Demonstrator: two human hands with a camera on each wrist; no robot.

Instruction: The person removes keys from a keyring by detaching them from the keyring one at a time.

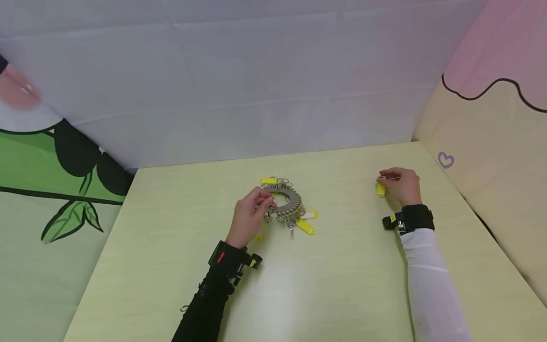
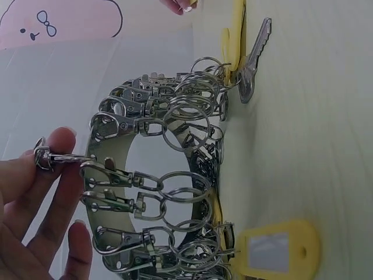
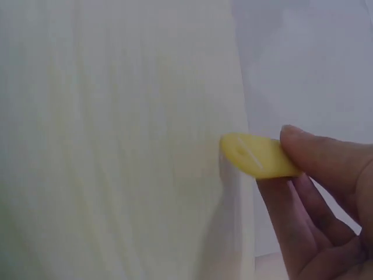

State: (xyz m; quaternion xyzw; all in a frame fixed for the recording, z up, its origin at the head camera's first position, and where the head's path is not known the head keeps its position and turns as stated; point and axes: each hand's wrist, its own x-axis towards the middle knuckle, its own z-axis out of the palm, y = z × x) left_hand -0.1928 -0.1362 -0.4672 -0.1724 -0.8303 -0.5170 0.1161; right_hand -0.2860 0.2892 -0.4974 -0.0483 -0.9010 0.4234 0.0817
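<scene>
Many shiny metal clips (image 2: 111,202) line one flat grey ring (image 1: 293,202)

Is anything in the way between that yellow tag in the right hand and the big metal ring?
Nothing visible blocks the way: between the yellow tag in the right hand and the clip-laden metal ring, the head view shows only bare tabletop.

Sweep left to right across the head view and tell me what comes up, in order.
Pale green leaf drawing, left hand, gray metal ring, pinched yellow tag, right hand, purple heart drawing.
</scene>
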